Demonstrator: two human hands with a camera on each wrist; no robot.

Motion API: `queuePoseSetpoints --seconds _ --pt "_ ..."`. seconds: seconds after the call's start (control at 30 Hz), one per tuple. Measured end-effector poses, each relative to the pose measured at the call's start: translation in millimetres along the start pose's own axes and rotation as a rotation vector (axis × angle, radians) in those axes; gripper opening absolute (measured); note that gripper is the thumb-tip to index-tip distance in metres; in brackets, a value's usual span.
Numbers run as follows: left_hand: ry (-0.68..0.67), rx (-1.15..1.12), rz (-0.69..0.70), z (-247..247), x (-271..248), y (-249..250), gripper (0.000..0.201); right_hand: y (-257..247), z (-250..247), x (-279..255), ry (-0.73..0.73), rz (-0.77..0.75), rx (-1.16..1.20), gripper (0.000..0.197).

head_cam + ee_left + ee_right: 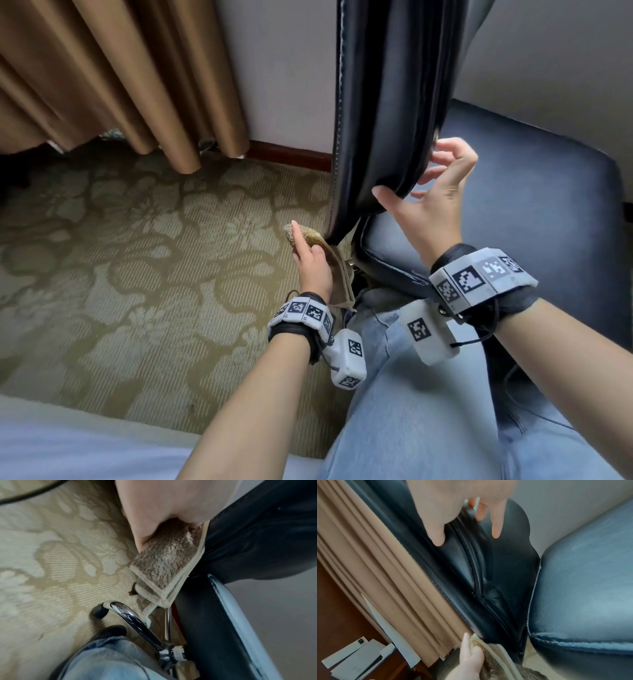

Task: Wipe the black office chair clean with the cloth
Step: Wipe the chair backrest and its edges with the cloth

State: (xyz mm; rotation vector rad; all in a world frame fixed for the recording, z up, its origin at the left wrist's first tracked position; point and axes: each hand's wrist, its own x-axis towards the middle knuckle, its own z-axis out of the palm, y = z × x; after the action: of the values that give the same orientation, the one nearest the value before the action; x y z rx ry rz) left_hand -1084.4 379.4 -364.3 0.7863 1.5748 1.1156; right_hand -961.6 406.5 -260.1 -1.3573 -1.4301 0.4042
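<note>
Open carpet (120, 257) lies left of the chair back (383, 102); curtain (120, 68) and wall (284, 68) close behind; seat (531, 205) blocks right.

Black chair (383, 102) (floral olive carpet (137, 240))

**No legible text**

Nothing here can be read as words or numbers. The wrist bands (301, 313) carry only black-and-white square code markers; at 7 o'clock in the right wrist view, white boxes (354, 660) show faint marks too blurred to read
</note>
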Motion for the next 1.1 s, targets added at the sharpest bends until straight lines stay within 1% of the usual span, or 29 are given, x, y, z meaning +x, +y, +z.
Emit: queuePoseSetpoints --seconds 0.03,0.1,0.2,0.27,0.33,0.4,0.57,0.63,0.73,0.83,0.93,1.0,1.1 --pt "-0.001 0.024 -0.001 -0.4 0.0 0.2 0.06 -0.6 1.2 2.7 0.006 0.018 0.029 0.065" --pt "-0.001 0.068 0.046 0.3 -2.2 0.5 0.058 -0.7 2.0 4.9 0.01 0.049 0.071 0.069" --pt "0.044 0.083 0.191 5.2 -9.7 5.7 0.058 4.1 1.7 5.0 -0.007 0.047 0.071 0.078" --pt "0.096 0.052 0.288 9.7 -13.6 13.3 0.059 6.5 3.1 7.9 -0.01 0.027 0.063 0.079" --pt "0.126 0.025 0.349 13.8 -13.5 18.5 0.06 6.5 5.5 11.3 -0.006 0.025 0.065 0.08" --pt "0.115 0.026 0.316 14.8 -7.7 18.8 0.06 5.9 7.5 13.2 -0.007 0.045 0.072 0.08" --pt "0.026 0.011 0.024 8.6 15.0 -1.4 0.057 8.5 9.6 14.1 -0.025 0.041 0.039 0.083" --pt "0.008 0.03 -0.038 6.8 19.2 -8.6 0.058 9.6 10.2 13.5 -0.024 0.044 0.038 0.082" --pt "0.001 0.039 -0.029 6.5 19.0 -14.4 0.061 11.7 9.7 13.7 -0.018 0.032 0.049 0.081" --pt "0.0 -0.011 -0.064 8.1 19.5 -20.3 0.061 11.6 9.3 12.9 -0.023 0.027 0.054 0.08" --pt "0.007 -0.019 -0.053 8.0 24.4 -29.4 0.061 7.2 9.4 13.2 -0.013 0.041 0.054 0.08" --pt "0.002 -0.02 -0.078 7.8 25.7 -33.6 0.062 4.1 9.7 12.5 -0.013 0.043 0.053 0.08" --pt "0.029 -0.056 -0.077 12.8 26.9 -31.5 0.063 2.9 9.6 13.2 -0.008 0.052 0.047 0.08"
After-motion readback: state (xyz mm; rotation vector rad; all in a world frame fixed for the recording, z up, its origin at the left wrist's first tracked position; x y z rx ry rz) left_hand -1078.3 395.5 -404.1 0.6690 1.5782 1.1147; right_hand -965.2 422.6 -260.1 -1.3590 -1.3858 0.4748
